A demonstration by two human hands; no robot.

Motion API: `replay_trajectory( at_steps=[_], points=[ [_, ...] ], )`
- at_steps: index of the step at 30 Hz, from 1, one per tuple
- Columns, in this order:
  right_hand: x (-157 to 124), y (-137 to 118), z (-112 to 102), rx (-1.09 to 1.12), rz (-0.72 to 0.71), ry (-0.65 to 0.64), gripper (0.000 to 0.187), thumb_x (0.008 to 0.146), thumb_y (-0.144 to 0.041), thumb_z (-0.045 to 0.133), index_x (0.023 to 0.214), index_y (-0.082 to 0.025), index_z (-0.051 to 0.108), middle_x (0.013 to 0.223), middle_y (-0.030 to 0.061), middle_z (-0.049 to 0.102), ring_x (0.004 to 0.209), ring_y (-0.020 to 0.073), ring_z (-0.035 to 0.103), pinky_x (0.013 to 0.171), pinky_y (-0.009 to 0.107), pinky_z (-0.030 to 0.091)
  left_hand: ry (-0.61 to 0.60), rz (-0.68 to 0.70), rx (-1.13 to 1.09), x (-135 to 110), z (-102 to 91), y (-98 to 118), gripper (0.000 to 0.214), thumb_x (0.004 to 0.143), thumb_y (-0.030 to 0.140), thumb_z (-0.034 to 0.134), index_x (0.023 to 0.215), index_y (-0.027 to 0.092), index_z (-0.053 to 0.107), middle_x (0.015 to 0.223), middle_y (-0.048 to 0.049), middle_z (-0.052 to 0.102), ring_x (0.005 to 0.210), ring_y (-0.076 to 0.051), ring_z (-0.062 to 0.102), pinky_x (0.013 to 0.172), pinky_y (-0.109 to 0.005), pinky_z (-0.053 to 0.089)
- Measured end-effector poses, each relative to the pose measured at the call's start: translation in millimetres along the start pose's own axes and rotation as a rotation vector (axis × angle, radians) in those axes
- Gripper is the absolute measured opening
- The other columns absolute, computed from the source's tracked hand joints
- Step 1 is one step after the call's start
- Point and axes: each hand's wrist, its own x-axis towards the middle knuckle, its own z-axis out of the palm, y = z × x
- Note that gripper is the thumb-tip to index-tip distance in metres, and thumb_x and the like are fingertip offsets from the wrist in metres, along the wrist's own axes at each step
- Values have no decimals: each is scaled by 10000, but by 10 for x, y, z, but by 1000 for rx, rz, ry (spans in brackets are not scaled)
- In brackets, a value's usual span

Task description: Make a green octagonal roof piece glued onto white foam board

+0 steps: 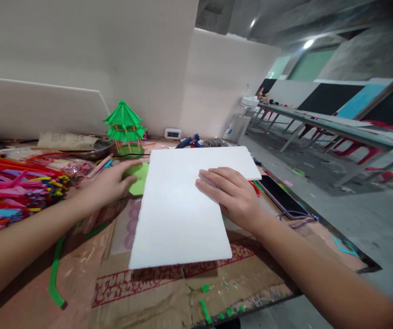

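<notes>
A white foam board (pixel 179 214), L-shaped with a cut-out at its lower right, is in front of me above the cardboard-covered table. My right hand (pixel 234 194) lies over its inner corner, fingers across the top face; the thumb is hidden, apparently under the edge. Beside the board's left edge, my left hand (pixel 114 183) pinches a light green hexagonal piece (pixel 139 179) between thumb and fingers. Part of that piece passes out of sight by the board. Behind it stands a small green pagoda model (pixel 123 128) with a tiered roof on thin wooden posts.
Bundles of coloured pipe cleaners (pixel 14 192) fill the left side. At the back are a small digital clock (pixel 173 133), a blue glue gun (pixel 188 141) and a clear bottle (pixel 239 121). A phone (pixel 282 196) lies near the right edge. Green scraps (pixel 204 311) dot the front.
</notes>
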Motion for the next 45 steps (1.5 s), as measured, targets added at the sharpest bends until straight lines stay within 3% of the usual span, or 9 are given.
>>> replay_trajectory(
  at_steps=[4,7,11,15,20,24,31,39,45],
  points=[
    [-56,85,101,-25,68,-73,373,957,-92,528,1315,-165,603,1319,152,662,1166,293,601,948,484,525,198,-75,198,66,-509,-52,540,945,404,503,1447,207,478,1196,-31,679,1081,-306,648,888,-418,516],
    [-53,44,205,-1,63,-139,343,965,-92,508,1284,-137,625,1310,170,661,1147,300,599,936,485,518,281,-142,-100,59,-691,13,540,901,416,614,1416,305,496,1183,-12,698,906,-231,683,709,-345,555],
    [108,-136,344,85,-83,-261,329,979,-127,490,1271,-71,631,1254,207,676,1108,306,607,911,484,528,-60,-136,-517,-105,-402,333,468,894,387,642,1328,229,566,1221,-44,701,968,-221,666,740,-323,570],
    [250,-194,515,94,-237,-306,247,977,-129,497,1054,-55,720,1113,216,726,1087,314,624,951,506,518,-363,-93,-337,-313,103,503,460,908,350,567,1345,207,584,1201,-84,714,828,-216,703,705,-355,569],
    [175,-73,683,182,-51,-266,278,979,-131,505,1185,-88,685,1212,167,722,1103,301,649,974,511,524,-268,107,-16,-417,287,405,479,934,332,525,1393,198,561,1367,-87,646,1225,-274,609,1064,-408,444],
    [118,-69,664,331,149,-255,248,993,-186,516,1157,-132,694,1188,141,735,1097,254,669,958,441,553,-298,87,127,-375,185,339,531,943,327,520,1454,188,484,1332,-110,657,1198,-289,620,1019,-411,462],
    [83,117,780,346,247,-335,291,973,-169,542,1215,-180,703,1328,145,670,1236,278,622,1034,496,521,-359,118,220,-315,117,289,427,920,408,586,1298,210,612,1084,-82,680,1076,-294,622,914,-423,481],
    [163,287,1000,402,275,-299,288,978,-175,527,1162,-211,746,1295,133,695,1208,255,648,1025,494,533,-238,198,232,-245,312,379,695,911,543,580,1467,150,439,1433,-152,529,1286,-331,506,1043,-456,424],
    [152,250,991,435,284,-278,295,989,-138,493,1169,-196,719,1296,128,693,1214,231,638,1034,492,527,-362,196,185,-21,406,352,750,824,538,656,1450,165,478,1195,-147,642,1153,-354,558,940,-461,456]
  ],
)
